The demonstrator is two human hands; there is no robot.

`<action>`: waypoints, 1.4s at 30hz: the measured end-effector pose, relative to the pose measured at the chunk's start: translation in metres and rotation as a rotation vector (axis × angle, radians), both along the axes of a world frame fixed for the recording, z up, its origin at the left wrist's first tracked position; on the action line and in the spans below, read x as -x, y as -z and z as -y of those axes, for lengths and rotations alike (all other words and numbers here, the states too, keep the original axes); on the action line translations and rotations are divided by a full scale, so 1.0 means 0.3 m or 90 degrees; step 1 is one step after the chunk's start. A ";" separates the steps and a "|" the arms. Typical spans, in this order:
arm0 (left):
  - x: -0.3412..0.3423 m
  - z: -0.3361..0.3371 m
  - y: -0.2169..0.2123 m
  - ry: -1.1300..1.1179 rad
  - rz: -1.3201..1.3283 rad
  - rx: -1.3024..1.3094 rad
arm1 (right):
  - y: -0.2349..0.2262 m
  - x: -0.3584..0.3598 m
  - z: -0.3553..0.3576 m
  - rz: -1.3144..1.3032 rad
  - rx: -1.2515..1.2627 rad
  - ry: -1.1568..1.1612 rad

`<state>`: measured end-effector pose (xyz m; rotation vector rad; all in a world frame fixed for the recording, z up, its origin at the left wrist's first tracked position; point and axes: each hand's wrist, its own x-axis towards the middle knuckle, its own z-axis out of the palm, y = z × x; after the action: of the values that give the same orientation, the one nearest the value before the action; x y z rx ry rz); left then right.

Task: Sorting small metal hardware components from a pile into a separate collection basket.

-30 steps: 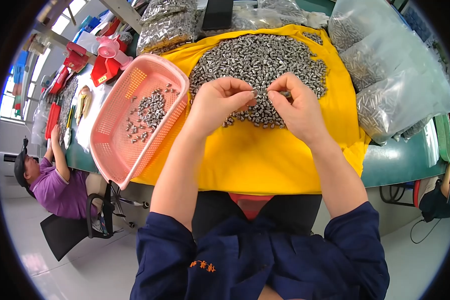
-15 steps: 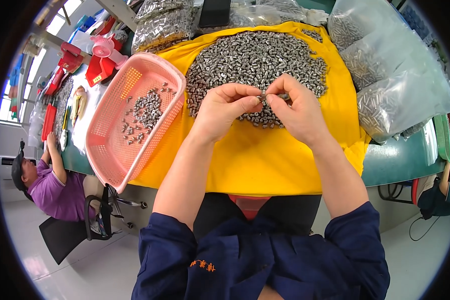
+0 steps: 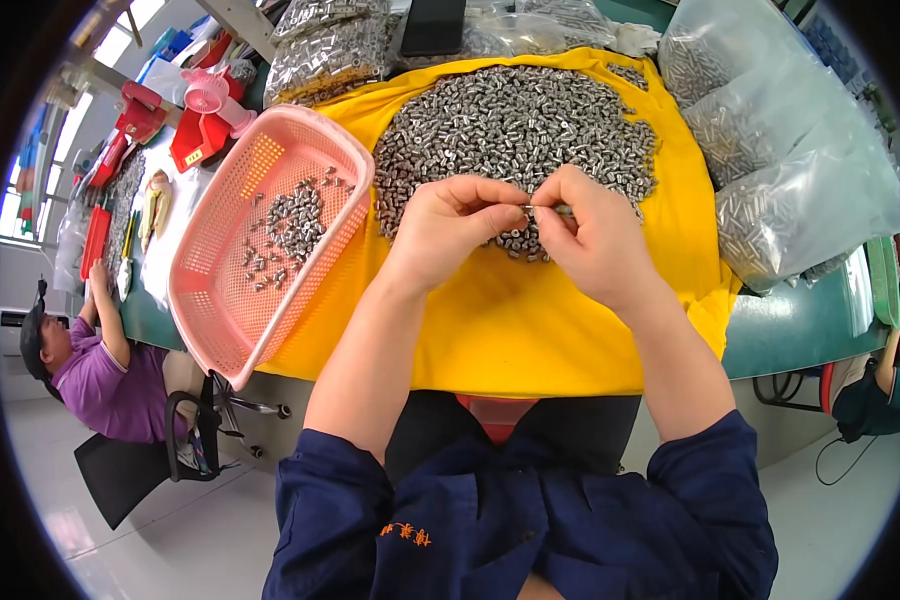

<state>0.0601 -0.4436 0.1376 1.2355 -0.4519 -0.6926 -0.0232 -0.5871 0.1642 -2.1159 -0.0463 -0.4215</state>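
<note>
Above the near edge of a big pile of small silver metal cylinders (image 3: 510,115), my two hands meet fingertip to fingertip. My left hand (image 3: 452,228) is closed, thumb and forefinger pinching a small metal part that the fingers mostly cover. My right hand (image 3: 595,235) is closed too, pinching at the same small part from the other side; a thin bright bit shows between the fingertips. Its exact shape is too small to make out. The pile lies on a yellow cloth (image 3: 530,350). To the left, a pink perforated basket (image 3: 205,290) holds a loose group of similar metal cylinders (image 3: 295,222).
Clear bags of metal parts (image 3: 760,215) line the right side, with more bagged parts (image 3: 330,50) at the back left. A black phone (image 3: 433,28) lies at the back. A red bin (image 3: 198,140) and pink fan (image 3: 208,92) stand beyond the basket. A co-worker (image 3: 120,385) sits at left.
My hands stay together in nearly the same place, with the right fingers shifted slightly around the small part. The basket and pile look the same.
</note>
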 end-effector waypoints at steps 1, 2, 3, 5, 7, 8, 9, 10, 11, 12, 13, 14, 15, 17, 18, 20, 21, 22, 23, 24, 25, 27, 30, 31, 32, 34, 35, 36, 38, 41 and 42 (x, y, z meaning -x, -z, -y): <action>0.001 0.000 -0.005 -0.009 0.043 -0.022 | 0.005 0.000 -0.003 0.038 0.093 0.004; 0.002 -0.001 -0.008 -0.017 0.086 -0.044 | 0.010 -0.003 -0.006 0.038 0.092 0.003; 0.002 -0.001 -0.006 -0.017 0.086 -0.044 | 0.017 -0.008 -0.009 0.063 0.103 0.005; 0.000 -0.002 -0.005 -0.030 0.150 -0.114 | 0.032 -0.015 -0.012 0.090 0.113 0.006; 0.006 0.010 -0.009 -0.034 0.216 -0.164 | 0.056 -0.020 -0.005 0.108 0.165 0.007; 0.008 0.017 -0.011 -0.041 0.281 -0.217 | 0.063 -0.025 0.000 0.109 0.166 0.011; 0.010 0.024 -0.009 -0.039 0.282 -0.217 | 0.069 -0.027 0.004 0.100 0.182 0.014; 0.012 0.030 -0.004 -0.065 0.425 -0.222 | 0.070 -0.027 0.007 0.091 0.198 0.017; 0.012 0.034 0.002 -0.090 0.569 -0.224 | 0.061 -0.023 0.011 0.091 0.198 0.020; 0.007 0.029 0.003 -0.090 0.574 -0.225 | 0.042 -0.021 0.013 0.061 0.139 0.040; 0.003 0.020 0.005 -0.086 0.534 -0.238 | 0.029 -0.021 0.016 0.031 0.079 0.060; 0.000 0.013 0.004 -0.083 0.494 -0.251 | 0.029 -0.022 0.020 0.029 0.054 0.064; 0.003 0.013 0.004 -0.073 0.276 -0.228 | 0.024 -0.021 0.019 0.033 0.053 0.067; -0.008 0.005 0.019 -0.057 0.166 -0.139 | 0.011 -0.018 0.015 -0.009 -0.027 0.027; -0.013 0.006 0.024 -0.040 0.049 -0.049 | 0.013 -0.018 0.019 -0.006 -0.029 0.033; -0.012 0.012 0.021 -0.021 0.037 -0.049 | 0.024 -0.017 0.027 0.005 -0.032 0.021; -0.007 0.012 0.013 -0.009 -0.012 -0.014 | 0.027 -0.018 0.025 0.009 -0.036 0.023; -0.003 0.010 0.007 0.003 -0.062 0.020 | 0.029 -0.018 0.022 0.022 -0.068 0.012; -0.002 0.005 0.009 0.017 -0.076 0.033 | 0.030 -0.018 0.018 0.036 -0.099 0.000; -0.002 0.002 0.013 0.018 -0.074 0.032 | 0.027 -0.018 0.017 0.038 -0.100 0.001; -0.002 0.000 0.016 0.021 -0.095 0.049 | 0.021 -0.015 0.015 0.028 -0.108 -0.006; -0.003 -0.001 0.024 0.026 -0.115 0.066 | 0.014 -0.013 0.015 0.018 -0.116 -0.013; -0.005 -0.001 0.037 -0.010 -0.160 0.098 | 0.008 -0.010 0.016 0.017 -0.084 -0.001; -0.007 -0.002 0.039 0.014 -0.184 0.125 | 0.006 -0.010 0.015 0.015 -0.091 -0.008; -0.007 -0.003 0.039 0.038 -0.208 0.153 | 0.005 -0.010 0.015 0.014 -0.099 -0.015; 0.000 -0.001 0.035 0.035 -0.201 0.149 | 0.010 -0.012 0.010 0.014 -0.106 -0.015; 0.003 0.000 0.033 0.031 -0.192 0.145 | 0.013 -0.012 0.008 0.018 -0.114 -0.017; 0.003 0.000 0.030 0.030 -0.192 0.144 | 0.011 -0.011 0.008 0.017 -0.115 -0.018; 0.003 0.000 0.027 0.028 -0.179 0.133 | 0.005 -0.009 0.006 0.021 -0.115 -0.019; 0.005 0.007 0.028 0.034 -0.157 0.134 | 0.010 -0.009 0.008 0.025 -0.116 -0.020; 0.004 0.008 0.032 0.034 -0.158 0.134 | 0.009 -0.009 0.009 0.024 -0.116 -0.020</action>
<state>0.0588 -0.4461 0.1280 0.9288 -0.3431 -0.8107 -0.0204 -0.5897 0.1613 -1.9263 -0.0609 -0.4310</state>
